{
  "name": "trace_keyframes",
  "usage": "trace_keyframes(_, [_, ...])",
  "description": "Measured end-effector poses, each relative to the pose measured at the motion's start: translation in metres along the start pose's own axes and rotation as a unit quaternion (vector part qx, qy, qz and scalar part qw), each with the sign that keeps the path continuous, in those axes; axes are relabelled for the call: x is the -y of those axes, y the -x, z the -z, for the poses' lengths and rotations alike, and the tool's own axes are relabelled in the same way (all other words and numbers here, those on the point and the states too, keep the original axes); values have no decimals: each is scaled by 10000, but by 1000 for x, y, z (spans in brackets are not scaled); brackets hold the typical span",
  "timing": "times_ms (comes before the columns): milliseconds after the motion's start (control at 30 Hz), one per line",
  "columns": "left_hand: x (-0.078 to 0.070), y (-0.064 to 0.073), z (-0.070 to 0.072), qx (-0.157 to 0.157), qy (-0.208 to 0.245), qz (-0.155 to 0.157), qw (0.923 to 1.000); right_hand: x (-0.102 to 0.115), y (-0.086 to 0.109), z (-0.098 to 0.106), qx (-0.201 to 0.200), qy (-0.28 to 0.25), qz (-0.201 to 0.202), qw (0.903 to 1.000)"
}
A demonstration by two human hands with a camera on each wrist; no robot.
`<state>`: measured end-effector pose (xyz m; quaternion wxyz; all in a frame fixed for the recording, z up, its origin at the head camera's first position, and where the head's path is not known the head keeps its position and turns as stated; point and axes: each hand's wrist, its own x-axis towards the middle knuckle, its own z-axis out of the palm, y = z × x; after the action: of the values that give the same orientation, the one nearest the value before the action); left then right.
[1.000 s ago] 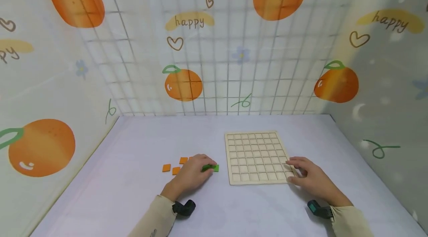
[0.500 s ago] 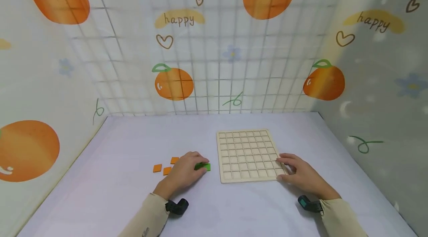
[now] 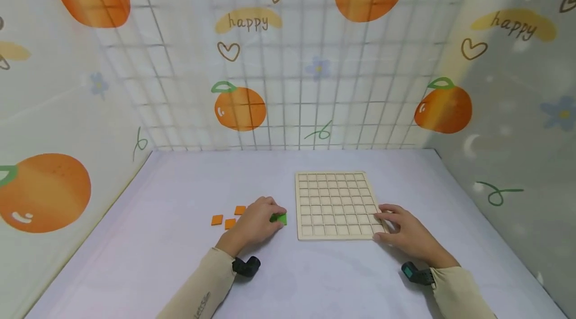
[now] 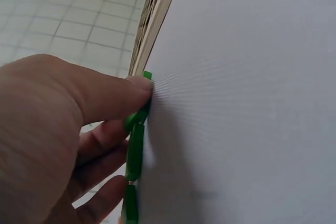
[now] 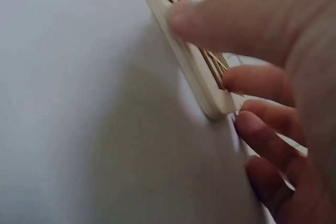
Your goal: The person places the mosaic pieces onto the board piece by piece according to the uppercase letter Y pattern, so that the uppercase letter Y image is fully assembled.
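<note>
My left hand (image 3: 257,221) pinches a small square green tile (image 3: 282,219) between thumb and fingers, just left of the wooden grid board (image 3: 337,204). From the left wrist, the thumb lies on the end tile, which tilts a little, and more green tiles (image 4: 135,153) line up behind it under the curled fingers. The board is pale, with rows of square recesses that hold nothing. My right hand (image 3: 407,231) rests relaxed at the board's near right corner. Its thumb (image 5: 191,22) lies on the rim, with the index fingertip on the board close by.
Several orange tiles (image 3: 217,220) lie flat to the left of my left hand, partly hidden by it. A white cloth covers the table (image 3: 333,279). Printed curtains (image 3: 288,74) enclose the back and both sides, with a wire grid behind the rear one.
The head view has shifted slightly. My left thumb and fingers sit farther along the green tiles, toward the one nearest the board. My right hand stays at the board's corner.
</note>
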<state>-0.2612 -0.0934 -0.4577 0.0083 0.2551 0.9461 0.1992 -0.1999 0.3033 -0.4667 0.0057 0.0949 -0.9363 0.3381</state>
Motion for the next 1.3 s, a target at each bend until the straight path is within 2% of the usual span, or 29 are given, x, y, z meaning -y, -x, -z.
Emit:
trace_keyframes(133, [0, 1, 0, 2, 27, 35, 10000, 1, 0, -4, -45, 172, 90, 9998])
trace_keyframes(333, [-1, 4, -1, -101, -450, -290, 9985, 1, 2, -8, 0, 215, 72, 9997])
trace_keyframes(433, [0, 5, -1, -279, -418, -419, 9979, 0, 3, -9, 23, 359, 125, 9993])
trace_keyframes(533, [1, 5, -1, -350, -71, -366, 9987, 1, 4, -10, 124, 507, 151, 9985])
trace_keyframes(633, [3, 7, -3, -314, 419, -184, 9985, 1, 6, -9, 216, 493, 127, 9985])
trace_keyframes(767, [3, 8, -6, -281, 1070, 17, 9939, -1, 7, -7, 203, 448, 162, 9987])
trace_keyframes(867, [2, 9, -8, -271, 1417, 3, 9895, -3, 10, -5, 169, 476, 193, 9985])
trace_keyframes(967, [2, 10, -9, -334, 1551, -110, 9873, -4, 11, -5, 141, 492, 201, 9985])
trace_keyframes(1167, [4, 6, -3, -735, 1731, -413, 9813, -1, 5, -4, 33, 443, 213, 9988])
trace_keyframes(1300, [1, 1, 1, -811, 1792, -464, 9794, 0, 2, -1, 38, 511, 193, 9985])
